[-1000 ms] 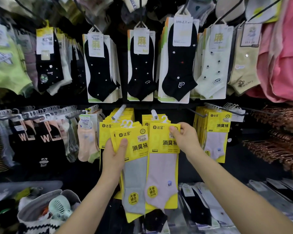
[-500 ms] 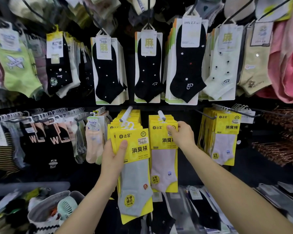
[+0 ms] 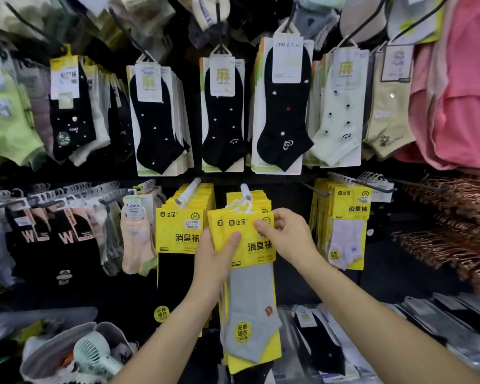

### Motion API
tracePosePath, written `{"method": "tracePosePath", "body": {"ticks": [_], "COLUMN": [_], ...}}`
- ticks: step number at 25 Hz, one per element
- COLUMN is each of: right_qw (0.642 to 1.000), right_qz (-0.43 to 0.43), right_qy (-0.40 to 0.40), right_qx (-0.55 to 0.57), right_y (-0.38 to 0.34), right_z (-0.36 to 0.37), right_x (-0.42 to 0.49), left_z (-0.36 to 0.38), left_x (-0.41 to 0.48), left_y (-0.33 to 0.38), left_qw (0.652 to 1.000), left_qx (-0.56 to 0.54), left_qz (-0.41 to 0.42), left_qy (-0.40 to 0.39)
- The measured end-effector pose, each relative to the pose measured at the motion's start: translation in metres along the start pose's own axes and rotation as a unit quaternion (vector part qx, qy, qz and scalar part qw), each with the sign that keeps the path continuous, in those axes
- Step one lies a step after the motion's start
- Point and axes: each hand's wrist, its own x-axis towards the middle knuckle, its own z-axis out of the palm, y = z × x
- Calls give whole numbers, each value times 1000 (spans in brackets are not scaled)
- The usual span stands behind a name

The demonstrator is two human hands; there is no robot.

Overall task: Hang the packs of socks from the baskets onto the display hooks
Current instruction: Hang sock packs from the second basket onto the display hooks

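Mid-frame, the yellow sock packs sit just below the white hook. The left hand grips the stack, thumb across; the right hand pinches the front card's top. Best to separate one pack and line its hanger up with the hook's tip.

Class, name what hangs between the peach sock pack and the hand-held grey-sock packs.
Head view: a hooked stack of yellow black-sock packs hangs between the peach sock pack and the grey-sock packs, partly behind the left hand.
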Motion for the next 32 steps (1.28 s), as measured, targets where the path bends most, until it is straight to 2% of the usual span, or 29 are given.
{"method": "tracePosePath", "body": {"ticks": [4, 10, 16, 21, 25, 28, 30, 32], "right_qw": [998, 995, 996, 993, 990, 998, 1000, 1000], "right_qz": [40, 76, 71, 81, 79, 9, -3, 0], "right_qy": [12, 52, 51, 63, 109, 51, 3, -2], "right_qx": [52, 33, -19, -51, -44, -20, -13, 1], "right_y": [7, 10, 10, 15, 22, 11, 2, -2], "right_z": [-10, -11, 20, 20, 5, 2, 4, 2], "right_x": [3, 29, 39, 40, 24, 9, 2, -1], "left_z": [-4, -41, -68, -59, -40, -21, -8, 2], "left_x": [3, 17, 16, 11, 11, 8, 5, 2], "left_y": [0, 2, 1, 2, 2, 1, 1, 1], "left_qw": [999, 995, 996, 998, 999, 999, 999, 1000], "left_qx": [31, 13, 31, 32, 24, 37, 37, 19], "left_qz": [17, 27, 18, 19, 14, 12, 9, -5], "left_qy": [2, 90, 80, 60, 45, 20, 13, 18]}}
